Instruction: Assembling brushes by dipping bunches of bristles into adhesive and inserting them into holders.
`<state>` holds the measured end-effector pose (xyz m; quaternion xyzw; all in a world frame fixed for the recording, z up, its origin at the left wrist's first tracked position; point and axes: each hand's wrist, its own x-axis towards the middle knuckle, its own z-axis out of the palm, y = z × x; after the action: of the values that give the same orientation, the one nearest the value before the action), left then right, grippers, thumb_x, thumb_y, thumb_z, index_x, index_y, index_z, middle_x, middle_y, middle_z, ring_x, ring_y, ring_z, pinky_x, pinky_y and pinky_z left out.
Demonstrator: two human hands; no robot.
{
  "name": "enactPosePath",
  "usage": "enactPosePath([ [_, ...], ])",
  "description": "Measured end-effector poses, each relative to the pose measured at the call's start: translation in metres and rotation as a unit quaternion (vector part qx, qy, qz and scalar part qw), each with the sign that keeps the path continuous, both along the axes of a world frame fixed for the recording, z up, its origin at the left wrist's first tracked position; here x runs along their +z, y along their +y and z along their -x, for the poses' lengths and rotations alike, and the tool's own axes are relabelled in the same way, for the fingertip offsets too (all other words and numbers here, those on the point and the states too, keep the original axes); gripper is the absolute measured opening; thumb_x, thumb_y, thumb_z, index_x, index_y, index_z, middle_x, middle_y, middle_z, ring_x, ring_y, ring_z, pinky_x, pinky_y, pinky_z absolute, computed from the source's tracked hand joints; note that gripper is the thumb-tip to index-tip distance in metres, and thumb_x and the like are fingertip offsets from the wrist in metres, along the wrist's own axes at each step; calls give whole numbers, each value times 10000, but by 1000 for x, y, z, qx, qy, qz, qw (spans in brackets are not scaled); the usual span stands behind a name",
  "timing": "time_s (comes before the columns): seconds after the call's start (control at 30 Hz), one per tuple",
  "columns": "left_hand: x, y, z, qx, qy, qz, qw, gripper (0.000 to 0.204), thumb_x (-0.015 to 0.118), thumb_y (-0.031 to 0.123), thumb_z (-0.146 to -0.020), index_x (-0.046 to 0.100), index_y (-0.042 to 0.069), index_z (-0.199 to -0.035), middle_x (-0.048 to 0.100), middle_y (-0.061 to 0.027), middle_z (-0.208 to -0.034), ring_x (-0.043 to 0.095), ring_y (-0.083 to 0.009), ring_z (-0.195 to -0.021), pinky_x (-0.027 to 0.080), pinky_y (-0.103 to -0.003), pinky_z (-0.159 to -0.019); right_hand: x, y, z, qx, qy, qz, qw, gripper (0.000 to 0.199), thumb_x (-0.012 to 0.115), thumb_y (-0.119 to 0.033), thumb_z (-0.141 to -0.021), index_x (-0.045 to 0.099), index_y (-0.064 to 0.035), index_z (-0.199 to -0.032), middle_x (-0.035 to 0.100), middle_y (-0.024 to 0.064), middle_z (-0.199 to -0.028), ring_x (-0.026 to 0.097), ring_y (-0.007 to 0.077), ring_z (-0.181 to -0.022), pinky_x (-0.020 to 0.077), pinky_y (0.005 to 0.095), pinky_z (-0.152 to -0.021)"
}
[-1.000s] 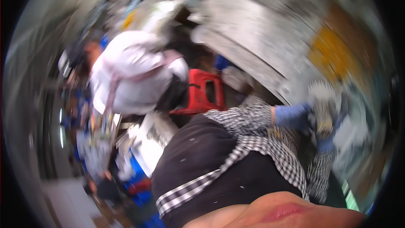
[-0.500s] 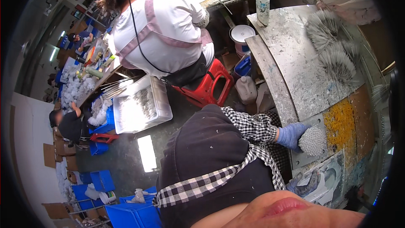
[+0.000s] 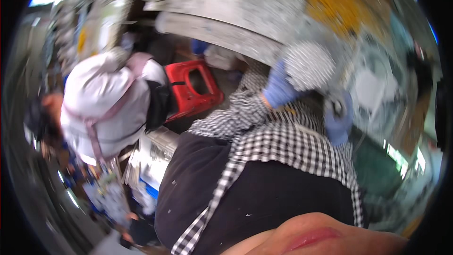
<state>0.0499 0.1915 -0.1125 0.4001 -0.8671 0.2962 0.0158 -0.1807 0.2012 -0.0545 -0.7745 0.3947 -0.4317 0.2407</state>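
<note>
A thick bundle of thin rods with whitish, bead-like tips is in my left hand. My blue-gloved left fingers wrap round its side, at the table's near edge. To the right of the bundle, apart from it, is my right hand, also in a blue glove. Grey smears cover its fingertips; motion blur hides whether they hold anything. Beside that hand lies a smeared sheet with a pale patch on the tabletop.
The grey tabletop carries a yellow-stained patch. To the left, a co-worker in a white top sits on a red stool. A white crate stands behind them, on my left.
The view has swung round, blurring the surroundings. My left hand still grips the bundle, now nearer the table edge. My right hand has come from the smeared sheet to beside the bundle.
</note>
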Motion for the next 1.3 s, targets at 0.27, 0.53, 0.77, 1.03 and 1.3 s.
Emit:
enactPosePath([
  [0.27,4,51,34,99,486,-364,788,537,689,580,-895,675,212,-1285,660,-42,-1319,622,-244,-1189,480,-395,-1061,-17,37,-27,-23,44,-386,921,718,806,-400,-830,542,-80,-1416,640,164,-1324,610,315,-1259,498,400,-1067],
  [0.53,-21,54,23,57,550,-536,638,1320,952,611,-565,279,-18,-1510,516,-165,-1452,525,-342,-1338,397,-419,-1177,-63,59,-13,72,135,-401,903,534,658,-322,-974,535,-48,-1416,618,159,-1374,584,315,-1274,460,396,-1124],
  [0.77,5,52,32,126,581,-601,534,1204,897,699,-587,451,1,-1461,590,-158,-1411,567,-311,-1317,425,-382,-1158,-106,70,-3,128,169,-308,928,692,652,-396,-984,380,-39,-1511,509,174,-1468,523,310,-1328,441,400,-1162],
  [1.03,24,19,11,-135,506,-417,743,976,803,530,-828,378,-3,-1526,568,-179,-1439,549,-300,-1344,416,-409,-1178,-89,22,3,160,-248,-379,877,611,703,-364,-953,484,-67,-1439,642,152,-1303,599,255,-1245,492,375,-1114],
  [1.3,63,-78,-6,-107,596,-752,261,945,764,547,-847,394,5,-1527,616,-226,-1360,566,-335,-1321,462,-411,-1130,43,-100,14,174,325,274,888,445,602,-166,-925,541,-193,-1365,573,78,-1407,489,286,-1396,422,461,-1137],
])
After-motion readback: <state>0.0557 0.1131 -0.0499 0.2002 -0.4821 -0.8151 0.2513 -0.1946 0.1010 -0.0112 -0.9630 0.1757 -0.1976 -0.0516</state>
